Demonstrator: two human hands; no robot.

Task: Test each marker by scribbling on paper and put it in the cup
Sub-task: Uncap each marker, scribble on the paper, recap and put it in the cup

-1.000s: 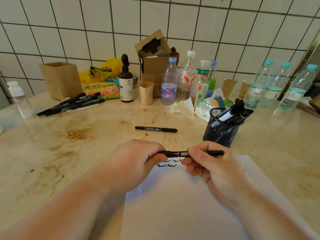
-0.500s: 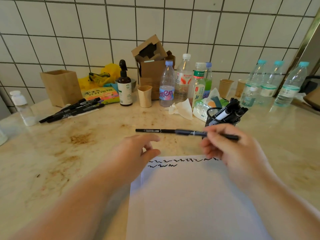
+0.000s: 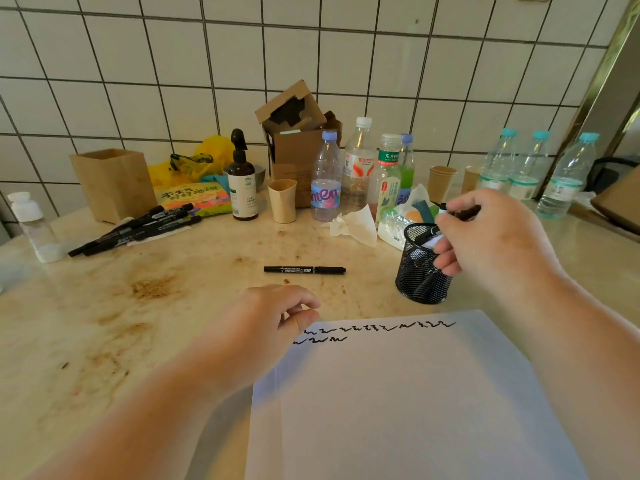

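My right hand (image 3: 491,237) hangs over the black mesh cup (image 3: 420,271), fingers curled round a black marker (image 3: 465,213) whose end pokes out past my knuckles; the hand hides most of the cup's rim, so I cannot tell how far the marker is in. Other markers already stand in the cup. My left hand (image 3: 266,327) rests at the top left corner of the paper (image 3: 398,393), fingers loosely curled and holding nothing, partly covering the start of the scribble lines (image 3: 374,329). One loose marker (image 3: 304,270) lies flat on the counter (image 3: 121,323) between my hands, well apart from the cup. A bunch of markers (image 3: 138,228) lies far left, near a wooden box (image 3: 112,183). Behind the cup crowd a crumpled tissue (image 3: 353,225), plastic bottles (image 3: 360,168), a brown pump bottle (image 3: 244,181) and a beige cup (image 3: 283,200).
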